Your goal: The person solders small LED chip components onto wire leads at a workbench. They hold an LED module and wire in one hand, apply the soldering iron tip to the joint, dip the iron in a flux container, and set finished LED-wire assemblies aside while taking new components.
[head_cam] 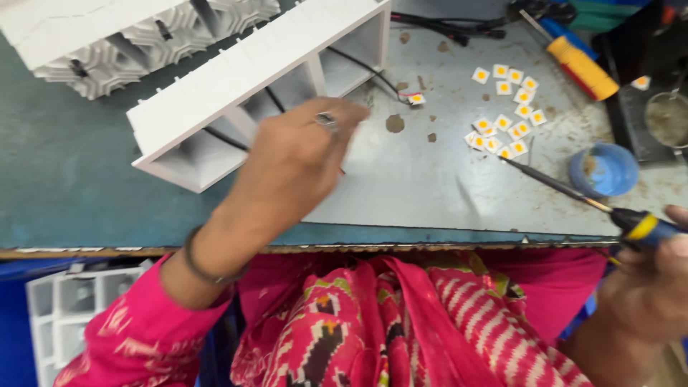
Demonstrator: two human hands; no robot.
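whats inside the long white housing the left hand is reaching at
The white housing has open compartments split by dividers, with black wires running through them. The left hand covers part of the middle compartment, so what lies there cannot be seen.

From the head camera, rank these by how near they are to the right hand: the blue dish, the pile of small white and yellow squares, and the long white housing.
Measured from the right hand:
1. Blue dish, just above the hand, near the right edge of the table.
2. Pile of white and yellow squares, farther up and to the left, mid-table.
3. Long white housing, far left, by the left hand.
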